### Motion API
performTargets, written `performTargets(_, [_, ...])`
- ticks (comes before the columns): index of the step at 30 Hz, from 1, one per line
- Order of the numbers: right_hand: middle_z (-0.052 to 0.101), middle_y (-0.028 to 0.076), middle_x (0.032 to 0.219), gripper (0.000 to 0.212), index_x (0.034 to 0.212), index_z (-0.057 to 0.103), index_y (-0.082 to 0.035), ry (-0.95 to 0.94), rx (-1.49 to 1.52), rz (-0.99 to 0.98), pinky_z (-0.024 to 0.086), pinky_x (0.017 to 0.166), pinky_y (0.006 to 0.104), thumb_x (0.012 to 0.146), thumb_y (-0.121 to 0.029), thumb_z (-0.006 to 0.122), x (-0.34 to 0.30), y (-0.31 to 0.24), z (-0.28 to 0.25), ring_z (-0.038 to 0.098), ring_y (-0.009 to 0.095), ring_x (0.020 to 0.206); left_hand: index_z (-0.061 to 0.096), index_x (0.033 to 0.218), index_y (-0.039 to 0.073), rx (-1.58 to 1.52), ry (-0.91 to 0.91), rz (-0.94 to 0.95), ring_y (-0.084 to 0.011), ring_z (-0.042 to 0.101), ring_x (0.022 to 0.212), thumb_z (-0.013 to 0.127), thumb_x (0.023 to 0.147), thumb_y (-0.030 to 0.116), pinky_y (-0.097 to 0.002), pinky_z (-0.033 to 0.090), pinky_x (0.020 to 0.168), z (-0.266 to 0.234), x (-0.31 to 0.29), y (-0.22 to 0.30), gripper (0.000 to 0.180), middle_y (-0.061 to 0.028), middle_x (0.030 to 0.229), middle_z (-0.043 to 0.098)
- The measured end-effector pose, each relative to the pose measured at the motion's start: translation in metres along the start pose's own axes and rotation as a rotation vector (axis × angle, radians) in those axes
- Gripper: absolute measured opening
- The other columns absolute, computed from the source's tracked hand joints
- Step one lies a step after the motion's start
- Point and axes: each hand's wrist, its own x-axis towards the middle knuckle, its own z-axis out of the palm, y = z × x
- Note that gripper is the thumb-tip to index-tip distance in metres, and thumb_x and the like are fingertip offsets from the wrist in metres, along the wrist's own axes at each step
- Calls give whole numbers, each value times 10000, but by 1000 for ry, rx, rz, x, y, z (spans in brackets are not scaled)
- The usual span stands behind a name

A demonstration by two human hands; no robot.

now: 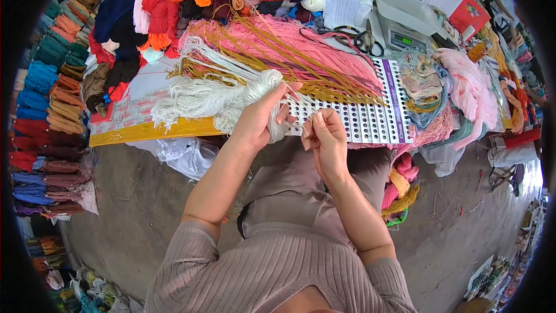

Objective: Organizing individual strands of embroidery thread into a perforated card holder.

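Well, at the far left of the frame, stacks of folded yarn skeins in teal, orange, red and blue ran down the edge. Just right of them, up top, dark blue, red and orange hanks lay heaped on the worktop. A yellow strip edged the board at lower left.

Moving to centre, a cream yarn bundle spread out leftward, and the left hand had its grip closed round the bundle's gathered end, fingers wrapped tight. Above it, pink and mustard strands fanned across the board.

Just right of that, the right hand pinched a thin cream strand between thumb and fingertips, a narrow grip, right at the near edge of the white perforated card. The two hands sat close, joined by that strand.

Further right, scissors lay near a small digital scale in the upper part. Pale pink yarn and mixed strands piled at the right, and below them more pink and yellow yarn hung down beside the person's knee.
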Motion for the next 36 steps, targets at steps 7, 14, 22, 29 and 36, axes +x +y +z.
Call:
performTargets(7, [500, 30, 633, 191, 871, 532, 3, 3, -457, 80, 370, 514, 222, 922, -180, 512, -3, -6, -10, 479, 103, 570, 516, 1198, 21, 93, -33, -63, -15, 303, 460, 441, 940, 322, -175, 336, 502, 7, 0, 9, 403, -20, 829, 577])
performTargets(14, [559, 146, 1086, 322, 1027, 535, 19, 308, -325, -464, 439, 885, 382, 940, -272, 429, -29, -87, -69, 551, 248, 992, 480, 659, 147, -41, -6, -212, 1, 253, 356, 448, 946, 250, -171, 200, 327, -121, 32, 80, 306, 106, 464, 342])
performTargets(22, [435, 12, 657, 121, 929, 559, -5, 476, 89, -912, 370, 557, 209, 842, -83, 525, -224, -242, -407, 439, 118, 614, 550, 930, 24, 45, 655, 647, -77, 444, 487, 353, 954, 350, -242, 485, 677, -361, 16, 312, 382, -23, 670, 492])
performTargets(29, [584, 30, 827, 234, 1077, 559, -45, 532, -997, -404, 445, 616, 213, 862, -135, 578, -70, -146, -154, 568, 98, 715, 574, 1016, -6, -131, 18, 347, -118, 540, 632, 584, 840, 138, -245, 458, 579, -86, 42, 117, 227, -89, 865, 605])
performTargets(36, [609, 74, 642, 121, 857, 577, 19, 18, -1015, 13, 429, 520, 258, 836, -99, 565, 47, -36, -98, 559, 130, 547, 535, 1139, 24, 2, -52, -607, -160, 632, 789, 521, 896, 235, -260, 544, 606, -13, 50, -28, 322, -106, 1068, 616])
